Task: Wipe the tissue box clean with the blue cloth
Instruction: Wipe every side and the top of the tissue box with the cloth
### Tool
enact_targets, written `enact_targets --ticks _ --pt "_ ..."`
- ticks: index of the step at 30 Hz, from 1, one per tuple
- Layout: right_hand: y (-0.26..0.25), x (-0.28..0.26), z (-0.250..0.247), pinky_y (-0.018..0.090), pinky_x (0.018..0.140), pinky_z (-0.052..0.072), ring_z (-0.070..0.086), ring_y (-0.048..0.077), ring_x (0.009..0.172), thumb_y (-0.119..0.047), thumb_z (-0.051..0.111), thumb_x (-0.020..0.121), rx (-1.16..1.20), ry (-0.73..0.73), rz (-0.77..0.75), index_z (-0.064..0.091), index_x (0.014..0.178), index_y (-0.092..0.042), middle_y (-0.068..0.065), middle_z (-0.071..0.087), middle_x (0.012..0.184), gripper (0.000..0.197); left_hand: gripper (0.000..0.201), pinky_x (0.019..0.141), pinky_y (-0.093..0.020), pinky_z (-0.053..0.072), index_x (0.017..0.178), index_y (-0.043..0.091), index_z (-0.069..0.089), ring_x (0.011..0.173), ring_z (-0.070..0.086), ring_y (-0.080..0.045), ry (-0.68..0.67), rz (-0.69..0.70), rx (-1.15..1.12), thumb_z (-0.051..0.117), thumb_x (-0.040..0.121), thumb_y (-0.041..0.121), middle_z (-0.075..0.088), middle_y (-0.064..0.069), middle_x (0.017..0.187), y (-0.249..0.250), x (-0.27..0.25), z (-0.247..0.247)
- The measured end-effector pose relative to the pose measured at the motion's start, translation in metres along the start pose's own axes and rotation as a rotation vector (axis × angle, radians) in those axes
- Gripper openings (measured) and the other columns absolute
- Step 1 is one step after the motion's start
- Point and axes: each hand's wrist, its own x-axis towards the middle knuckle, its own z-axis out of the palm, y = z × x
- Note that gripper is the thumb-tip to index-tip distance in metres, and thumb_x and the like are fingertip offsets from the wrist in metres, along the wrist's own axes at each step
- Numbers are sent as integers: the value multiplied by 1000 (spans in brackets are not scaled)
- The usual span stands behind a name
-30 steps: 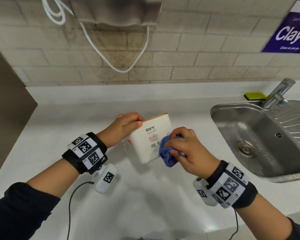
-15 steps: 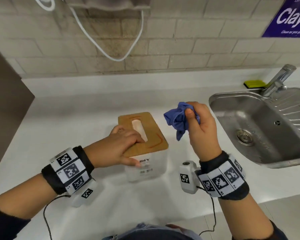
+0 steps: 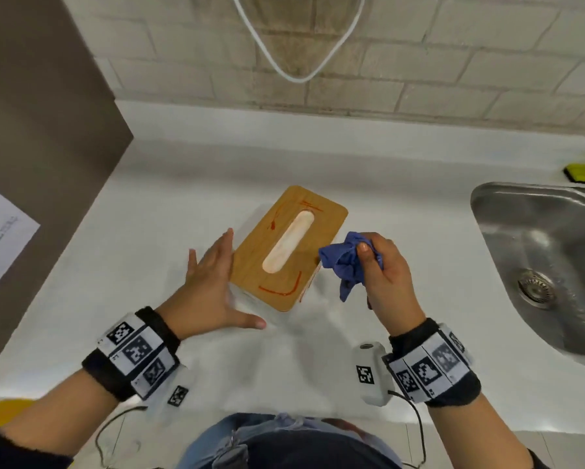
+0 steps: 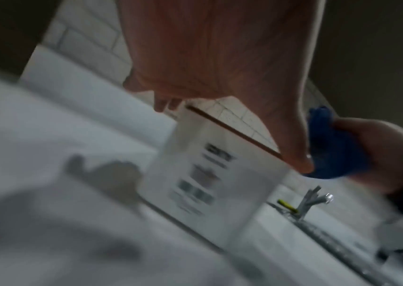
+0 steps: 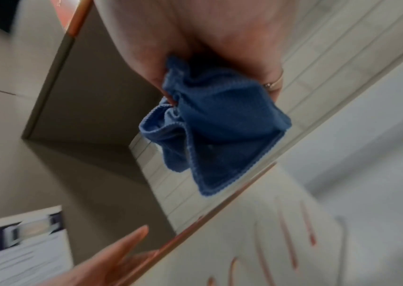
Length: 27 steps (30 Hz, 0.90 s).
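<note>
Tissue box (image 3: 286,252), mid-frame in the head view, stands upright on our white counter (image 3: 155,204), its wooden lid (image 3: 267,238) streaked with red marks. Our left hand (image 3: 209,282) lies flat, fingers spread, against its left side. Right of the box, our right hand (image 3: 385,275) pinches the bunched blue cloth (image 3: 343,265) just above the lid's right edge. A steel sink (image 3: 507,204) fills the right edge.
</note>
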Motion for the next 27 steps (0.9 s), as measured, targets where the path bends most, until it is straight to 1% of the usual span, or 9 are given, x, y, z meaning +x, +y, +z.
enact_targets --ticks 2,4,7,8,10,12,16,21,27 --pt "-5 4 25 25 68 43 58 21 76 -39 34 89 -74 -131 -126 58 89 -38 -16 57 81 24 155 115 -46 -17 133 29 -40 143 -9 -5 93 -70 -183 68 36 83 -7 0 160 17 -7 26" --pt "-9 7 47 37 82 33 47 14 88 -34 34 90 -209 -222 -262 59 97 -31 -27 49 86 26 157 114 -46 -15 135 29 -38 146 -2 -12 254 -134 -307 75 37 74 -3 -2 160 33 -6 43" --pt "-8 12 69 33 84 26 41 15 97 -31 39 89 -332 -431 -418 62 102 -16 -7 60 100 30 149 117 -52 -9 135 40 -32 142 18 -19 420 -151 -529 79 39 61 22 -8 150 42 5 50" --pt "-2 13 73 36 86 28 42 18 100 -31 42 88 -399 -515 -485 61 102 -15 1 62 109 28 143 119 -57 6 135 44 -31 137 28 -23 450 -128 -588 78 43 60 34 -7 139 40 7 53" --pt "10 14 73 39 88 32 43 21 105 -34 50 84 -499 -645 -563 59 104 -16 5 59 122 28 137 106 -55 38 139 42 -26 116 49 -31 476 -77 -620 75 50 64 48 -9 116 34 8 54" --pt "13 14 72 37 90 32 41 21 107 -30 53 80 -514 -705 -534 54 117 -18 2 57 127 40 142 100 -47 46 141 38 -25 109 53 -28 442 -76 -601 80 48 60 50 -12 113 28 7 51" --pt "7 16 75 33 86 26 39 20 102 -23 43 74 -625 -720 -648 58 117 -18 -2 60 124 46 149 100 -45 45 137 39 -30 117 46 -24 415 -97 -437 82 41 52 44 -8 122 29 2 45" --pt "8 25 61 24 80 17 40 18 99 -21 44 77 -544 -822 -672 67 100 -21 -5 67 113 32 144 114 -51 25 143 31 -19 128 32 -25 431 -170 -318 71 36 66 38 -10 138 38 1 44" --pt "14 35 24 37 76 34 41 19 94 -6 61 68 -596 -777 -639 68 83 -19 -4 71 105 21 144 113 -53 22 146 20 -12 129 35 -28 444 -174 -227 72 40 69 39 -11 140 42 0 44"
